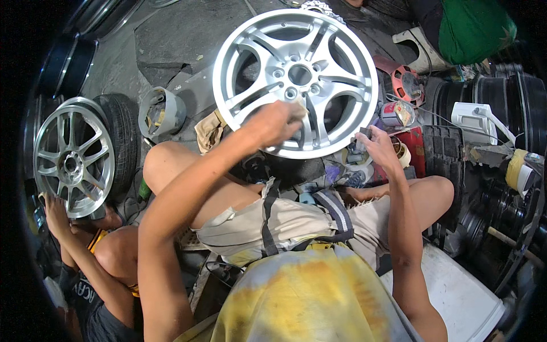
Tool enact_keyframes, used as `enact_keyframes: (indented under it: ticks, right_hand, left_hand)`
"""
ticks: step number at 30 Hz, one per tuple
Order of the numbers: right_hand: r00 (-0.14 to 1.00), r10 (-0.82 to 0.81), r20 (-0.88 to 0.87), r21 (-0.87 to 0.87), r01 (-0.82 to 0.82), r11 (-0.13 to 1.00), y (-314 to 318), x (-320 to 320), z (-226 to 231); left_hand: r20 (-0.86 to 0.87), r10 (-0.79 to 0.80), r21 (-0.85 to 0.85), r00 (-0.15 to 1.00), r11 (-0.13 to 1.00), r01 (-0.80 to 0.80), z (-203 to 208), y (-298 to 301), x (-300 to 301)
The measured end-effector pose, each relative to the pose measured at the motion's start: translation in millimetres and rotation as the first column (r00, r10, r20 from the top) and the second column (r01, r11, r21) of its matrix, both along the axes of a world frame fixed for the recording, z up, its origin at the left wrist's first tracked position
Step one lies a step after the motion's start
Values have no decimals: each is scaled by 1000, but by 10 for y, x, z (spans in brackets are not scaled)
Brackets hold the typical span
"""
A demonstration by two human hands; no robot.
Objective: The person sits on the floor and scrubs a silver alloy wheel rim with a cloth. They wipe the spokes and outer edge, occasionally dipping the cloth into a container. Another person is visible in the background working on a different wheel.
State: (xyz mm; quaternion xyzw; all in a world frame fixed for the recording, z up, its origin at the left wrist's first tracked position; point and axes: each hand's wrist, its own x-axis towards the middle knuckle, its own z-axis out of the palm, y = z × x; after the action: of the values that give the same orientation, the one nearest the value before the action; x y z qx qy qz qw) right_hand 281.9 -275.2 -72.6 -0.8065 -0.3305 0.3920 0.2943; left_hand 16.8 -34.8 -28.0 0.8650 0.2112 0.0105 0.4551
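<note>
The left hand (273, 122) is pressing a small tan sanding pad (297, 108) against the face of a silver alloy wheel (296, 82), its fingers curled tight around the pad just below the hub. The wheel is standing tilted on the floor in front of the person's bent knees, leaning away from them. The right hand (377, 147) is resting at the wheel's lower right rim, fingers closed around a small dark object (364, 133) — what it is cannot be told. Off to the left, another person's hand (54, 206) is touching a second silver wheel (73, 157) — a tyre (122, 139) is standing just behind it. A grey bucket (161, 113) is sitting nearby.
</note>
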Motion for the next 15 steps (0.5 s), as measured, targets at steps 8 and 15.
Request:
enact_keyframes:
  ticks: [8, 15]
  right_hand:
    - [998, -37, -43, -62, 34, 997, 64, -181, 193]
    - [995, -62, -77, -15, 61, 998, 33, -76, 149]
  left_hand:
    - [-7, -229, 12, 973, 973, 229, -471, -921, 242]
    - [-526, -399, 23, 751, 876, 481, -156, -100, 31]
